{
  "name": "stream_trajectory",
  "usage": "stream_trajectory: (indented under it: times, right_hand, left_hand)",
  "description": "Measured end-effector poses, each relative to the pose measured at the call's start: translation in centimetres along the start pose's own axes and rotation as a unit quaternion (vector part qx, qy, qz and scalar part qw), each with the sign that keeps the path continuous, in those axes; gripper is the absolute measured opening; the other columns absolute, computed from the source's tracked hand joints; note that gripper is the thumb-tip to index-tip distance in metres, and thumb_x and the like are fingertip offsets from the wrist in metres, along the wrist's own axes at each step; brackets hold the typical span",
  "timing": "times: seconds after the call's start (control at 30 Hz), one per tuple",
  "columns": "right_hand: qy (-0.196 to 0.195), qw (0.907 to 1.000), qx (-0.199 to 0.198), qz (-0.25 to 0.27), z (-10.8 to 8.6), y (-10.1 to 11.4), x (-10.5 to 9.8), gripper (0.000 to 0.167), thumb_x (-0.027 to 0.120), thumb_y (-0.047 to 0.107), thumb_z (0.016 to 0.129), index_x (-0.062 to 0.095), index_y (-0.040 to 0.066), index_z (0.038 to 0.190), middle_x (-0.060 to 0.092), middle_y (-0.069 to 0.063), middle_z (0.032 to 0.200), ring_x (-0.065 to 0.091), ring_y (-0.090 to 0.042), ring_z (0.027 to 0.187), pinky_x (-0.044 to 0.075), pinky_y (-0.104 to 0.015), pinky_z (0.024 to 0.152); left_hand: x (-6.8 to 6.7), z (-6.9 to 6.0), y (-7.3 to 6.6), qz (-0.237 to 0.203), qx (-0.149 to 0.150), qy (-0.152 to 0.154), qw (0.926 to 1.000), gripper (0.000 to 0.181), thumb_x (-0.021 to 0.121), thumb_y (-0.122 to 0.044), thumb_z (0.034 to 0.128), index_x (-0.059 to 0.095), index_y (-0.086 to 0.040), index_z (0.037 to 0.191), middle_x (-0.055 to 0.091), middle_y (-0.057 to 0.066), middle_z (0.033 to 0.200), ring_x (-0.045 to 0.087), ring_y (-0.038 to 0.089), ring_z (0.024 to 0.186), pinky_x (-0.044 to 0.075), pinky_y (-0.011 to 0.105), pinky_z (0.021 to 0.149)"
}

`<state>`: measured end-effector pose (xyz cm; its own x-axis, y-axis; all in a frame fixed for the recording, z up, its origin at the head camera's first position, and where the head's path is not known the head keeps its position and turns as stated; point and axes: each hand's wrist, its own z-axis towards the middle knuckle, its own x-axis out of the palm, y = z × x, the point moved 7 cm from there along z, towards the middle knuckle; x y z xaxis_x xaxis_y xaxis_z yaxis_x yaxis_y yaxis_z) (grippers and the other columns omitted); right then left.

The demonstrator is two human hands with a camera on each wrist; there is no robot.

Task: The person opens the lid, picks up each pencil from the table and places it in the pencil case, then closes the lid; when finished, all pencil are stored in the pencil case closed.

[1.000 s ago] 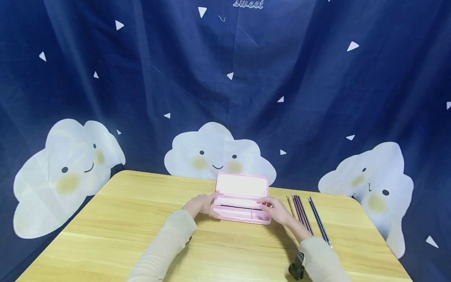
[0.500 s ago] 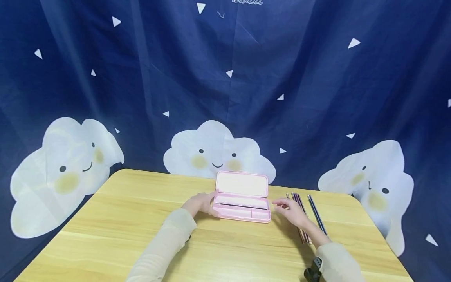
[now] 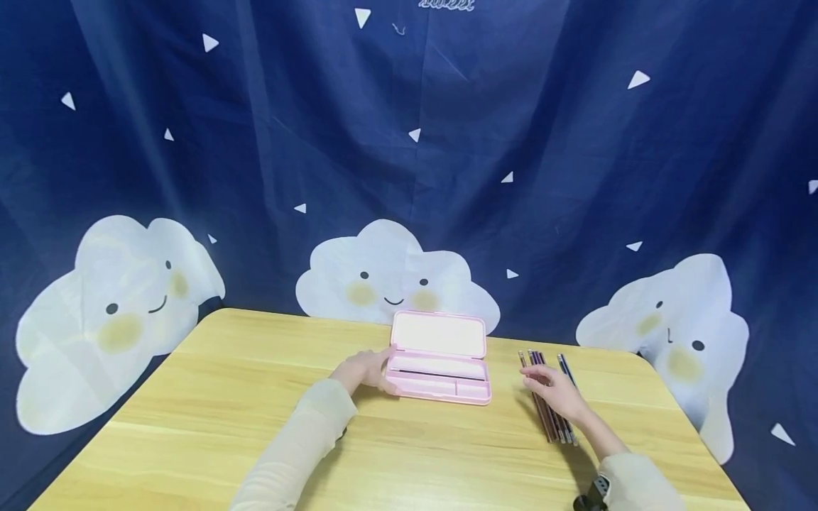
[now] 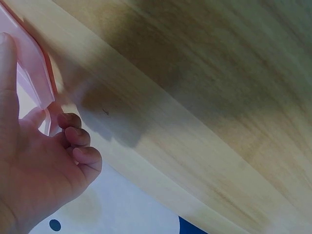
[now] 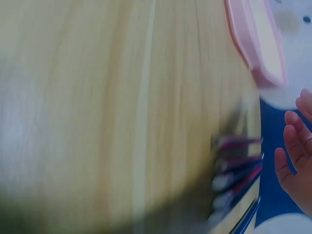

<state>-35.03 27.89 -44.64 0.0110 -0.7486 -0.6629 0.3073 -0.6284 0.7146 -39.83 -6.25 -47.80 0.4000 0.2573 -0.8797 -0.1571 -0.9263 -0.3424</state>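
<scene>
A pink pencil case point(image 3: 441, 397) stands with its lid raised on the wooden table; one dark pencil point(image 3: 434, 374) lies in its long compartment. My left hand point(image 3: 364, 370) holds the case's left end between thumb and index finger, and in the left wrist view the other fingers point(image 4: 80, 139) curl free beside it. Over a row of several pencils point(image 3: 551, 419) hovers my right hand point(image 3: 556, 392), fingers loosely bent and holding nothing. In the right wrist view the pencils point(image 5: 234, 165) are blurred, apart from the hand point(image 5: 297, 146).
The wooden table point(image 3: 192, 426) reaches back to a dark blue curtain point(image 3: 358, 142) printed with white clouds. A small black device point(image 3: 591, 493) sits at my right wrist. The case's lid point(image 3: 438, 333) leans back near the table's far edge.
My right hand has left the pencil case's right side and moved right, over the pencils. The left hand stays at the case's left end.
</scene>
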Motion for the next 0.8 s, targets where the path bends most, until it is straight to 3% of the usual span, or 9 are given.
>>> stream_trajectory:
  times: [0.3, 0.43, 0.63, 0.8]
  right_hand:
    - [-0.047, 0.9978, 0.040, -0.024, -1.6, -3.3, -2.9, 0.027, 0.059, 0.007, 0.086, 0.060, -0.011, 0.106, 0.063, -0.012, 0.088, 0.052, 0.000, 0.073, 0.047, -0.022, 0.065]
    - [-0.047, 0.9964, 0.056, -0.042, -2.3, -4.4, -3.9, 0.029, 0.060, 0.008, 0.085, 0.059, -0.012, 0.107, 0.059, -0.009, 0.084, 0.050, -0.002, 0.073, 0.046, -0.021, 0.063]
    - [-0.024, 0.9941, 0.071, -0.078, -2.8, -5.6, -4.9, 0.033, 0.059, 0.007, 0.086, 0.054, -0.015, 0.109, 0.051, -0.005, 0.073, 0.044, -0.006, 0.063, 0.040, -0.023, 0.054]
    - [0.030, 0.9892, 0.109, -0.093, -3.4, -6.6, -4.9, 0.039, 0.057, 0.007, 0.087, 0.047, -0.020, 0.114, 0.055, -0.007, 0.074, 0.048, -0.012, 0.065, 0.043, -0.026, 0.058]
  left_hand:
    - [-0.3, -0.3, -0.2, -0.001, 0.007, -0.002, 1.0000, 0.100, 0.074, -0.054, 0.0650, 0.023, -0.024, 0.146, 0.037, 0.025, 0.138, 0.034, 0.039, 0.128, 0.030, 0.052, 0.103]
    - [-0.5, -0.7, -0.2, -0.005, 0.004, -0.003, 1.0000, 0.100, 0.075, -0.053, 0.0651, 0.024, -0.023, 0.145, 0.037, 0.025, 0.138, 0.033, 0.039, 0.128, 0.030, 0.054, 0.103]
    - [-0.5, -0.7, -0.1, -0.015, 0.002, -0.003, 0.9999, 0.103, 0.076, -0.056, 0.0619, 0.024, -0.024, 0.145, 0.036, 0.025, 0.139, 0.033, 0.039, 0.129, 0.028, 0.055, 0.104]
    - [-0.4, -0.5, -0.1, -0.011, 0.004, -0.001, 0.9999, 0.106, 0.074, -0.062, 0.0586, 0.024, -0.027, 0.145, 0.036, 0.026, 0.138, 0.033, 0.041, 0.128, 0.028, 0.057, 0.102]
